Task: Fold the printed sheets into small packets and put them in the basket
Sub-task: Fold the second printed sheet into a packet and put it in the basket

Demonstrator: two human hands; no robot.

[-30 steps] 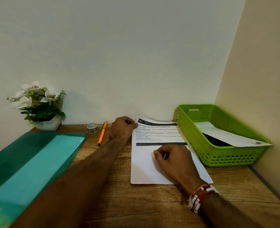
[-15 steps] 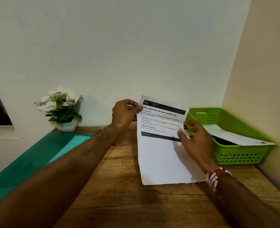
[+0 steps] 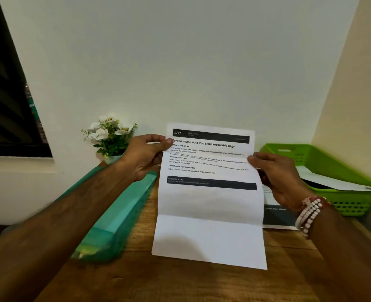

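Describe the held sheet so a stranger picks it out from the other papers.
Over the wooden table, between teal folder and green basket, the left hand and right hand hold one printed sheet upright. Unlike the flat sheet on the table and the paper in the basket, it is lifted and headed 3797.

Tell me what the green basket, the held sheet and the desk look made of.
The green basket looks like moulded plastic, smooth and glossy, with perforated walls. The printed sheet is thin matte white paper: it bends and shows a fold crease. The desk is wood or wood-look laminate, judging by brown grain; unclear which.
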